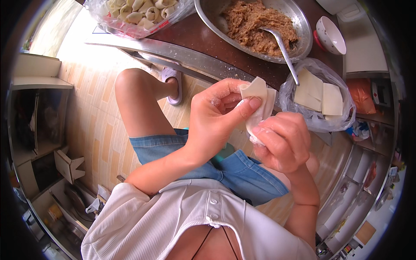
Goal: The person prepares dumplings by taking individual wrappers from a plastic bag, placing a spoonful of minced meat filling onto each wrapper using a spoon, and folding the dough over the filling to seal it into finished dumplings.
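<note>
My left hand [216,113] pinches a folded dough wrapper [260,100] between thumb and fingers. At the wrapper's lower end, my right hand [282,139] grips it with curled, floury fingertips. Beyond my hands a steel bowl [208,19] holds ground meat filling [256,27], and a metal spoon [282,48] leans in it with its handle over the rim. Right of my hands, square dough wrappers [308,89] lie in an open clear plastic bag [336,125]. At the upper left, folded wontons [139,13] sit in a plastic bag marked with red.
The brown table [185,35] has a metal edge dusted with flour. A small white bowl [331,35] stands tilted on something red at the upper right. My knees are below the table edge. Open cabinets [39,120] line the left, and shelves [347,185] the right.
</note>
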{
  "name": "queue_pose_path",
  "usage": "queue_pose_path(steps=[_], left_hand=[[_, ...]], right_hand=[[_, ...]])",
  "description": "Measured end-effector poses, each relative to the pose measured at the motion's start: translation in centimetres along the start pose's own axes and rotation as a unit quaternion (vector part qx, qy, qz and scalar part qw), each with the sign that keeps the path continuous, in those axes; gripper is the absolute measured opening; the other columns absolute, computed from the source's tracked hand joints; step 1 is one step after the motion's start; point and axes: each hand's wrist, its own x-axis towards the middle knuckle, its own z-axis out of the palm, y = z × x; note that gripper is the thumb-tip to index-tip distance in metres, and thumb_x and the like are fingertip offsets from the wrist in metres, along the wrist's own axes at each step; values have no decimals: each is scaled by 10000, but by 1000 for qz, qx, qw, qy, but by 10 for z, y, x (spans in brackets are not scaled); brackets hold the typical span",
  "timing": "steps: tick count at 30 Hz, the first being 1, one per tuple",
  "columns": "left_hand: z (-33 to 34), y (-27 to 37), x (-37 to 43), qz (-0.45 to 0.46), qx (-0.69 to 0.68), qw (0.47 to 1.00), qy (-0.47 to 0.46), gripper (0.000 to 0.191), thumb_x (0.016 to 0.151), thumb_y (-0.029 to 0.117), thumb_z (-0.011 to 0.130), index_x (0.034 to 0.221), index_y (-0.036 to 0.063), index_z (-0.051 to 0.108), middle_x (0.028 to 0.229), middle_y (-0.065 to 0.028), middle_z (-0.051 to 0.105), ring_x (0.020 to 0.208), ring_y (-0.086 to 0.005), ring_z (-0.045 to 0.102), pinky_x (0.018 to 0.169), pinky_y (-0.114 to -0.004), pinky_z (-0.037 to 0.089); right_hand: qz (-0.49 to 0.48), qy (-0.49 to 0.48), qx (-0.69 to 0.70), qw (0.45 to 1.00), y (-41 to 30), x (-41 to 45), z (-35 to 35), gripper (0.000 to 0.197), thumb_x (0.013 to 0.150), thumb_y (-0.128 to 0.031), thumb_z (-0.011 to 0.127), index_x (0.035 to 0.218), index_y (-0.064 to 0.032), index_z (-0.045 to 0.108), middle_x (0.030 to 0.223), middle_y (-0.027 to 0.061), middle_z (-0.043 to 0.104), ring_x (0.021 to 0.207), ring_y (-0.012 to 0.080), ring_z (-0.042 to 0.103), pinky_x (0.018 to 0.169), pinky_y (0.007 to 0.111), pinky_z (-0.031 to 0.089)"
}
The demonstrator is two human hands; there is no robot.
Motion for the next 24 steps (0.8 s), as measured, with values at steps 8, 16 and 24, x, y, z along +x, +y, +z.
queue_pose_path(steps=[8, 16, 24], left_hand=[[-4, 11, 5, -77, 6, 996, -35, 167, 812, 10, 590, 964, -47, 553, 845, -62, 624, 755, -69, 570, 643, -199, 475], [-7, 3, -1, 103, 176, 968, -149, 321, 819, 1, 564, 1119, -89, 491, 1086, -164, 564, 995, -197, 550, 851, -303, 453], [0, 8, -2, 29, 56, 988, -140, 499, 804, 13, 592, 1234, -100, 365, 1196, -178, 491, 1089, -228, 501, 915, -340, 422]], right_hand=[[-77, 23, -53, 995, 3, -2, -3, 167, 702, -125, 631, 845, -190, 573, 827, -33, 543, 756, 137, 470, 631, 285, 391], [450, 35, 405, 795, -10, -1, -16, 160, 750, -59, 625, 872, -17, 531, 817, 55, 573, 713, 91, 532, 617, 220, 442], [340, -16, 330, 881, 3, 3, -24, 392, 720, -134, 671, 1041, -11, 481, 845, 85, 562, 693, 130, 519, 597, 249, 431]])
